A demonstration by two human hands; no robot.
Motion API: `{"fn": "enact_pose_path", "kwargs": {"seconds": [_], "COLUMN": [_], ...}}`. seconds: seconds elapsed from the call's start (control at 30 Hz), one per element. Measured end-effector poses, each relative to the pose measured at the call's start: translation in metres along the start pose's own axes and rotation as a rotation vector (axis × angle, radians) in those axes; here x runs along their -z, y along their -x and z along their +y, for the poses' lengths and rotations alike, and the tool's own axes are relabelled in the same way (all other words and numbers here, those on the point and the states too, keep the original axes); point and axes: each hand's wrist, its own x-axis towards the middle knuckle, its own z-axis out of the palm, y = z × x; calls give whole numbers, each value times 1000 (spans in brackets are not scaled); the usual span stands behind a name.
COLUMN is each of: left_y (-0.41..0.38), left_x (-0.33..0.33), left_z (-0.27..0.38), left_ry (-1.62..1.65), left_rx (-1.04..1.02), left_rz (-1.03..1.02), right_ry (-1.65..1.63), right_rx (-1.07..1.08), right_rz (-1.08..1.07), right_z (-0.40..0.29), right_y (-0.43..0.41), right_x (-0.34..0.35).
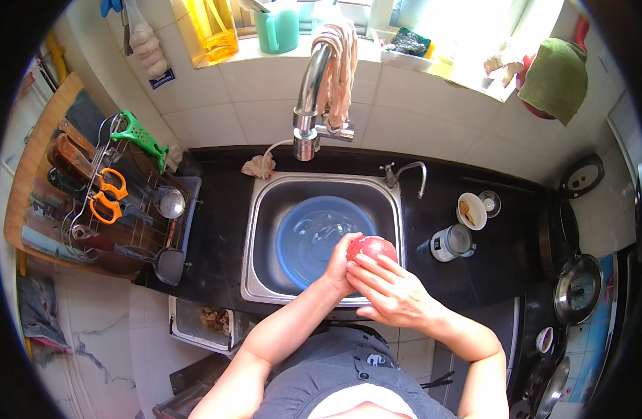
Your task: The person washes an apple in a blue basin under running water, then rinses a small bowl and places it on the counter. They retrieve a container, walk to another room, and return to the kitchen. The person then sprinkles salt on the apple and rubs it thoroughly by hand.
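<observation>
A round red fruit [373,248], with white specks on its skin, is held between my two hands over the right front of the sink. My left hand [343,267] cups it from the left side; part of that hand is hidden behind the right. The fingers of my right hand [391,293] lie stretched across the fruit's near side. Beneath them, a blue plastic basin [294,246] with clear water in it stands in the stainless steel sink [251,246].
A chrome faucet [306,115] draped with a pinkish cloth [339,73] overhangs the sink's back. To the right stand a lidded glass jar [446,243] and a white bowl [471,212]. On the left, a wire rack [85,209] holds knives, orange-handled scissors [109,196] and a ladle [169,202].
</observation>
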Motion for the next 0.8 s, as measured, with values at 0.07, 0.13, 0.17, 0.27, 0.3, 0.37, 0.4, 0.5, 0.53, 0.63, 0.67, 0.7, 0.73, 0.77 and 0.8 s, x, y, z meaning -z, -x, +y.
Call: {"fn": "enact_pose_path", "kwargs": {"seconds": [0.07, 0.13, 0.17, 0.27, 0.3, 0.37, 0.4, 0.5, 0.53, 0.63, 0.67, 0.7, 0.73, 0.77, 0.8], "left_y": [-11, -1, -4, 7, 7, 3, 3, -1, -3, -6, -2, 1, 4, 5, 0], "left_x": [18, 7, 5, -16, -9, 7, 5, 2, 6, 3, 1, -2, -5, -6, -1], "left_z": [-7, -8, -9, -2, 0, 4, 4, 0, 0, -3, -3, -1, 1, 2, 1], "left_ry": [-38, -47, -130, -123, -89, -23, 33, 6, 40, -13, 106, 140, 174, 208, 151], "left_rx": [-93, -197, -263, -171, -148, -99, -98, -85, -45, -72, -66, -47, -27, -9, -24], "left_rz": [-44, 58, 117, 44, 7, -68, -24, -14, -10, -32, 108, 93, 79, 64, 29], "right_ry": [-49, -89, -149, -760, -760, -760, -600, -235, -171, -98, -125, -136, -121, -106, -108], "right_rx": [-36, -67, -78, -263, -257, -246, -215, -99, -90, -91, -120, -179, -193, -206, -179], "right_rz": [14, 22, 13, 64, 98, 166, 188, 62, 32, 72, 122, 93, 113, 133, 107], "right_z": [2, 16, 26, 45, 45, 39, 31, 5, 3, 9, 14, 16, 16, 13, 8], "right_y": [-14, -27, -27, -10, -6, 6, 9, 14, 10, -3, -4, -1, 4, 9, 12], "right_x": [4, 11, 13, 7, 7, 4, 4, -3, -5, -4, -1, 4, 5, 4, 1]}}
